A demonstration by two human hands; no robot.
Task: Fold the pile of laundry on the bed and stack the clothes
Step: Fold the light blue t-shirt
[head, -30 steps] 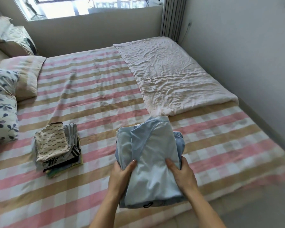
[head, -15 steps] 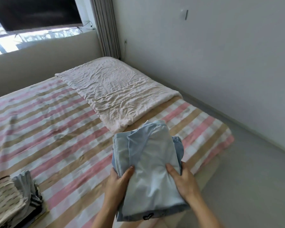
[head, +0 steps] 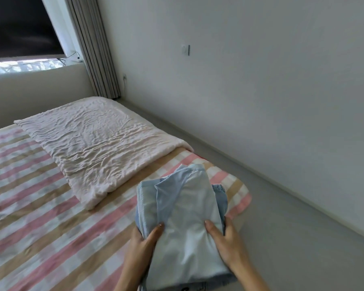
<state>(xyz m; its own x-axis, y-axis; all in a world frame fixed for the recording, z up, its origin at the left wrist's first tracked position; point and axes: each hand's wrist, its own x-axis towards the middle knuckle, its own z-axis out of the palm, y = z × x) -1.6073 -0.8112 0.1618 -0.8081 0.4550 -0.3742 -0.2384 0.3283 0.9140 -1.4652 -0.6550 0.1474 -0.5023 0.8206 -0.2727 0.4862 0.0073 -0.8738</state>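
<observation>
A stack of folded light-blue clothes point(head: 183, 217) is held up in front of me, over the near right corner of the bed point(head: 40, 206). My left hand point(head: 144, 242) grips its left side, thumb on top and fingers underneath. My right hand point(head: 225, 242) grips its right side the same way. A pale blue garment lies on top, with denim edges showing beneath it at the right and bottom. The other folded stack is out of view.
The bed has a pink, tan and white striped cover. A folded, crinkled pale pink blanket point(head: 97, 148) lies on its far right part. A grey floor strip point(head: 292, 238) runs between bed and white wall point(head: 261, 91). Curtain point(head: 97, 49) and window are at the back left.
My view has swung to the right: the second folded stack and the pillows have left the frame, and more wall and floor show. Both hands keep the same hold on the blue stack.
</observation>
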